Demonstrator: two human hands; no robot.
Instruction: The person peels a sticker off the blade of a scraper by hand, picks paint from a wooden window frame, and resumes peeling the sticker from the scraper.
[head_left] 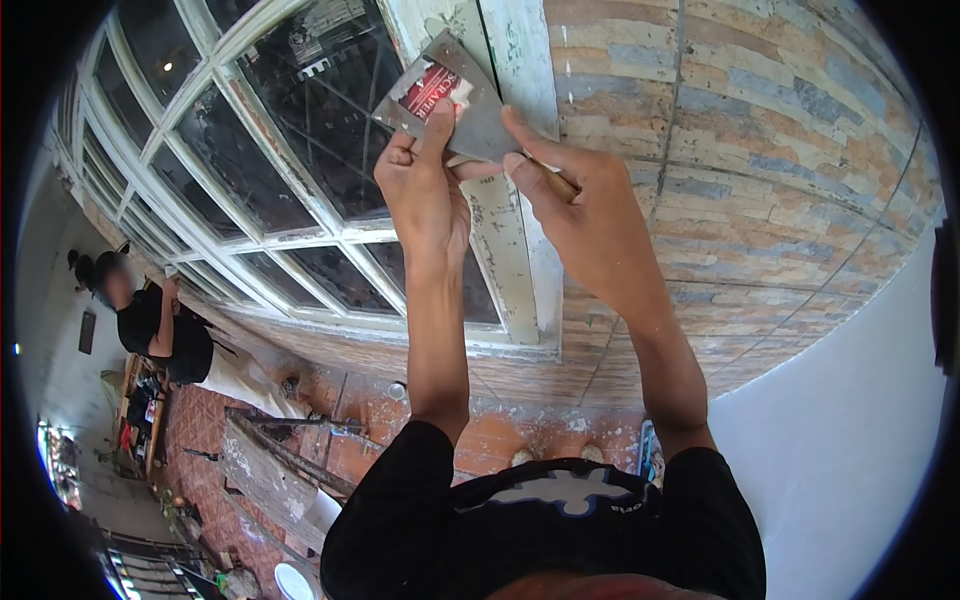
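A paint scraper (478,118) with a wide grey metal blade and a red label is held up in front of the white window frame (522,255). My left hand (425,200) pinches the blade, its thumb lying over the label. My right hand (590,205) is closed around the wooden handle, with fingertips against the blade's lower right edge. Most of the handle is hidden by that hand. Worn, patchy paint shows on the frame near both hands. Behind the blade are dark glass panes (310,110) set between white bars.
Stone-patterned tiles (740,190) cover the wall on the right. Another person (165,325) stands by the window at the left. A wooden plank structure (265,470) stands on the reddish floor, where pale flakes (490,430) lie scattered. A white bucket (293,580) sits at the bottom left.
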